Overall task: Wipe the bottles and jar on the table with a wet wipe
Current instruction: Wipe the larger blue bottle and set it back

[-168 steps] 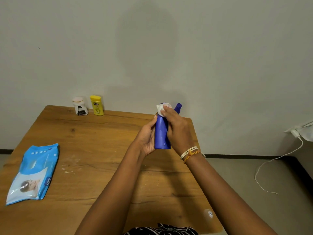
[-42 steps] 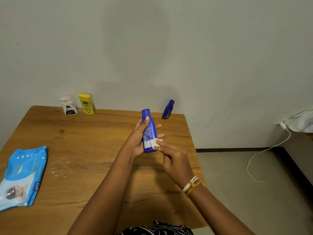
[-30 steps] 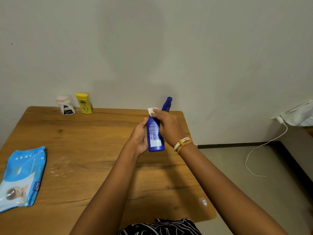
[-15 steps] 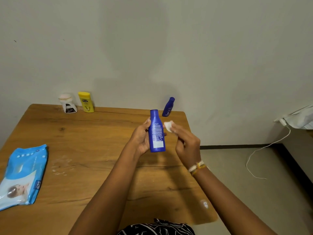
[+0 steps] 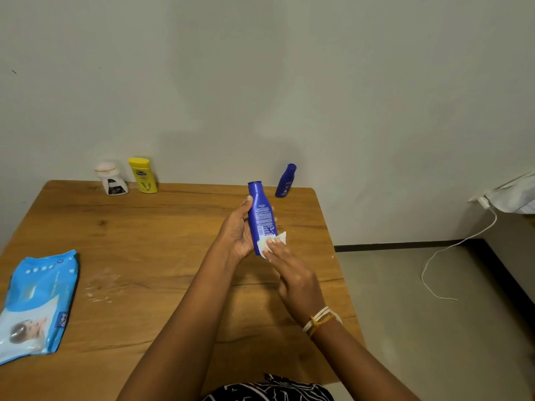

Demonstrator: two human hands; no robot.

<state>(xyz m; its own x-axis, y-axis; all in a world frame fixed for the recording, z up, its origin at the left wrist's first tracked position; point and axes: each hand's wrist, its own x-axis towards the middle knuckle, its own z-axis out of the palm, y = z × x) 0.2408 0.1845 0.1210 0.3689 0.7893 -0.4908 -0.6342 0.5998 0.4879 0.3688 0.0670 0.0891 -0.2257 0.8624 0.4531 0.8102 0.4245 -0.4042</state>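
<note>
Plain grey wall (image 5: 318, 68); wooden table (image 5: 144, 241); grey floor (image 5: 419, 328); white cable (image 5: 451, 250) trailing.

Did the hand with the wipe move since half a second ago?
Yes. The right hand with the wet wipe went down from beside the big blue bottle to its bottom end, farther from the small blue bottle.
</note>
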